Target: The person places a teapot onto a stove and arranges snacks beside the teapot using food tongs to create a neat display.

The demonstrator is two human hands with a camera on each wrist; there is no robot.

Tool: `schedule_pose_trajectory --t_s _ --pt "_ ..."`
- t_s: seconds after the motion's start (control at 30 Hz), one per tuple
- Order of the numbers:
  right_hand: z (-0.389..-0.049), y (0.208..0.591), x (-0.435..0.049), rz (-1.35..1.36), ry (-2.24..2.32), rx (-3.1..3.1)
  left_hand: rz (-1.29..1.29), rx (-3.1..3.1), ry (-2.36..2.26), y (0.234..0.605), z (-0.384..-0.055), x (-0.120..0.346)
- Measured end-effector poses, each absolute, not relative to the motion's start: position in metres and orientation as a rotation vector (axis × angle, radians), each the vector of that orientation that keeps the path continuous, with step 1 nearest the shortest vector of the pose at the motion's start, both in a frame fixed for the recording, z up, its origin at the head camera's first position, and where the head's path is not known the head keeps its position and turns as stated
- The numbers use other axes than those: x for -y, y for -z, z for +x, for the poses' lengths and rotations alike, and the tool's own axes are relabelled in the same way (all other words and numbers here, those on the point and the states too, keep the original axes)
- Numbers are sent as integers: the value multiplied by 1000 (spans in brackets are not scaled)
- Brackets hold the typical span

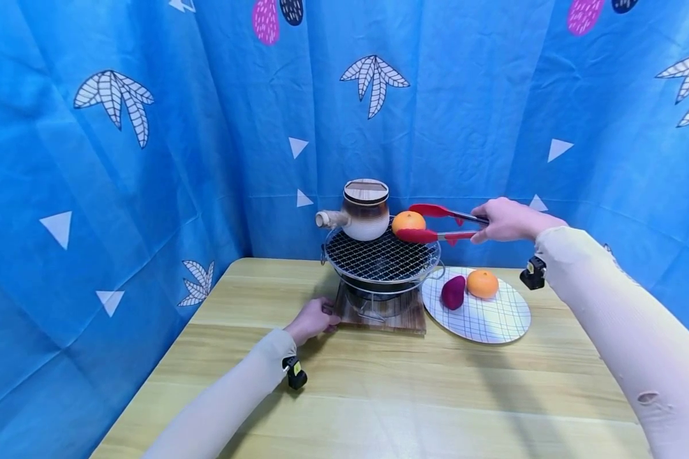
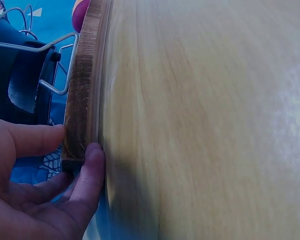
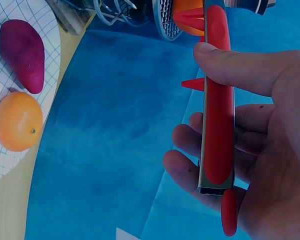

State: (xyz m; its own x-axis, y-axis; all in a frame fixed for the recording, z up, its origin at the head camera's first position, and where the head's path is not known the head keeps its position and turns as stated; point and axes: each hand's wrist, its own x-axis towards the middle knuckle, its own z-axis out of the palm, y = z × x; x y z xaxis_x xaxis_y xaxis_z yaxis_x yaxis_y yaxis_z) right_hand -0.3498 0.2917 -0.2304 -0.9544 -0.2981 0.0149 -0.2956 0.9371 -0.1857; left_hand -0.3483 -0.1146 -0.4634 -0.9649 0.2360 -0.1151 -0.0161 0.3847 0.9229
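My right hand (image 1: 511,218) grips red-and-metal tongs (image 3: 217,125). Their red tips lie on either side of an orange (image 1: 409,220) on the wire grill rack (image 1: 379,260), beside a lidded clay teapot (image 1: 367,220). Low at the left, my left hand (image 1: 312,320) pinches the corner of the dark wooden board (image 2: 81,95) beneath the stove, thumb on its upper side and fingertips along the edge, in the left wrist view. To the right, a checked plate (image 1: 505,325) carries a second orange (image 1: 482,284) and a purple sweet potato (image 1: 453,292).
The round stove (image 1: 373,288) with its wire frame stands on the board near the back of the wooden table (image 1: 379,395). A blue patterned curtain (image 1: 459,127) hangs behind and to the left. The teapot's side handle (image 1: 332,219) sticks out leftward.
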Motion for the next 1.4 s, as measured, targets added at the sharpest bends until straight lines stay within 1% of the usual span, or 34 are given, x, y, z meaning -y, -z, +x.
schedule_pose_trajectory --t_s 0.37,0.63,0.97,1.2,1.4 --pt "-342 232 -304 -480 282 -3099 185 -2401 -1628 465 -349 115" --pt "-326 232 -316 -468 260 -3117 179 -2406 -1631 469 -354 115" --pt "-308 242 -342 -402 296 -3095 181 -2424 -1608 468 -351 114" --pt "-303 253 -358 -375 304 -3103 166 -2436 -1613 470 -346 118" --pt "-295 256 -376 -318 285 -3137 208 -2448 -1605 468 -349 116"
